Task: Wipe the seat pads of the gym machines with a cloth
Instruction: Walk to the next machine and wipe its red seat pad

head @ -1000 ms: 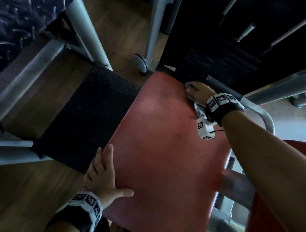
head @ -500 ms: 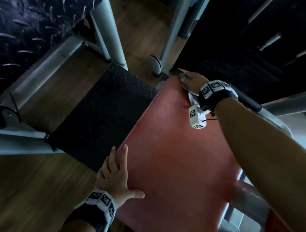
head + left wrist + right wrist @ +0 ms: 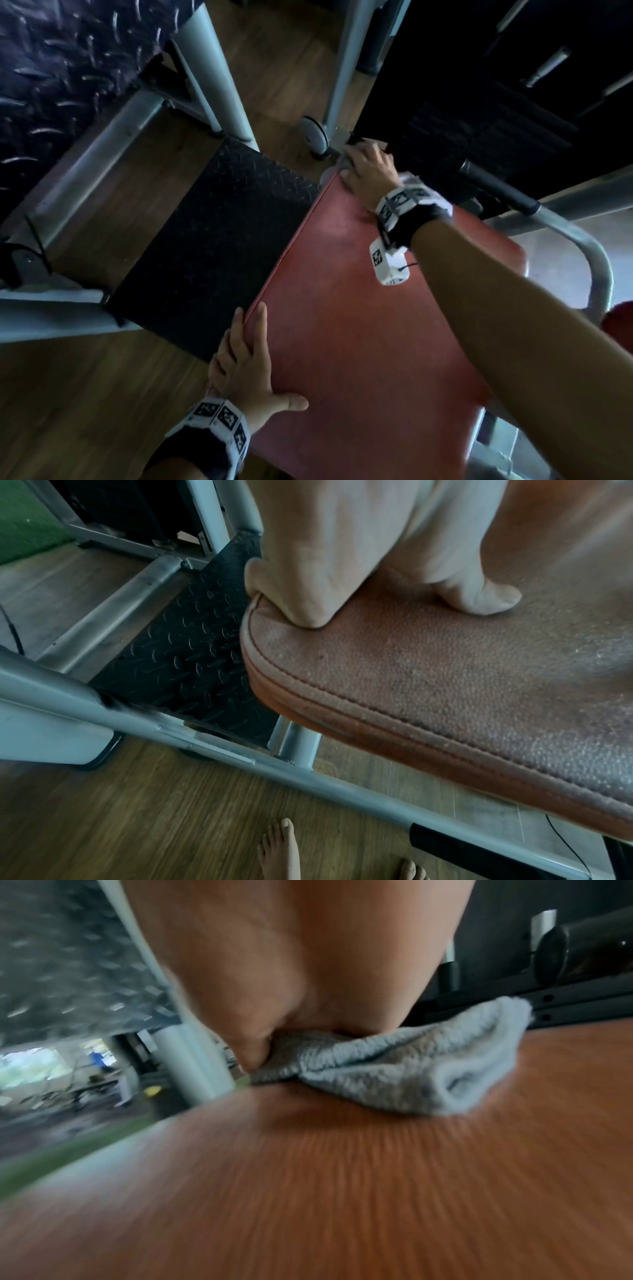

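The right hand [image 3: 368,171] presses the grey cloth [image 3: 394,1066] flat on the far corner of the red seat pad [image 3: 359,325]; the cloth is bunched under the palm and sticks out beside it. The left hand [image 3: 245,366] rests on the pad's near left edge, thumb on top, fingers over the edge.

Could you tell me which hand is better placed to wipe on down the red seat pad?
The right hand: it already presses the grey terry cloth onto the red padded seat at its far corner. The left hand merely rests on the pad's near edge.
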Available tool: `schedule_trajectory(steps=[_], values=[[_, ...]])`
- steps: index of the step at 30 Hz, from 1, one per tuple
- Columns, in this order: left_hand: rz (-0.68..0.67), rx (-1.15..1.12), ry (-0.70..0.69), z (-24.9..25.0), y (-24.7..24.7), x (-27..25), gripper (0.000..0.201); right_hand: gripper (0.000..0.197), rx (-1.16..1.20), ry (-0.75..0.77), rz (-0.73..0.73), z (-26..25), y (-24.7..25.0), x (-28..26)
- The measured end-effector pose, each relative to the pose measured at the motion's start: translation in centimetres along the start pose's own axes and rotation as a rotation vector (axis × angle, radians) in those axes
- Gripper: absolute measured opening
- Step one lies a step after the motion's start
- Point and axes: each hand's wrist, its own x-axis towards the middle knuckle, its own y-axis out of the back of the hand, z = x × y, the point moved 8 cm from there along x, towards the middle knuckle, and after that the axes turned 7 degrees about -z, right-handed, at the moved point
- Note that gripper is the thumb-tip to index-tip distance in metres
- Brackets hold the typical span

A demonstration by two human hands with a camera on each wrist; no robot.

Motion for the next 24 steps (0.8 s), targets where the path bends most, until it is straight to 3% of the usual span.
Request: schedule_trajectory(steps=[5, 8, 11, 12, 14, 16, 18, 20, 24], values=[[0.003, 0.001, -0.002, 0.1, 0.3, -0.2, 0.155, 0.058, -0.067, 0.245, 0.009, -6.1, -4.6, -7.0], [0.003, 0.025, 0.015, 0.1, 0.4, -0.3, 0.155, 0.054, 0.122, 0.223, 0.019, -8.0, -5.3, -11.2], [0.013, 0.049, 0.019, 0.3, 0.6, -0.6, 0.155, 0.051, 0.344, 0.150, 0.197, -5.6, -2.9, -15.5], [0.026, 0.050, 0.014, 0.4, 0.8, -0.8, 0.155, 0.052, 0.357, 0.054, 0.286, -3.3, -2.4, -17.2], [0.048, 0.066, 0.008, 0.6, 0.9, -1.3, 0.156, 0.061, 0.356, -0.310, 0.368, 3.0, -3.4, -21.8], [0.045, 0.087, 0.009, 0.6, 0.9, -1.6, 0.154, 0.070, 0.421, -0.784, 0.338, 8.7, -6.0, -27.7], [0.006, 0.073, 0.010, 0.4, 0.7, -1.4, 0.146, 0.086, 0.542, -1.115, 0.321, 11.5, -8.4, -32.6], [-0.037, 0.005, -0.015, 0.3, 0.4, -0.9, 0.131, 0.103, 0.649, -1.227, 0.302, 12.6, -10.4, -34.6], [-0.048, -0.172, -0.016, 0.0, 1.2, -0.4, 0.104, 0.123, 0.666, -1.211, 0.414, 12.8, -11.6, -34.7]])
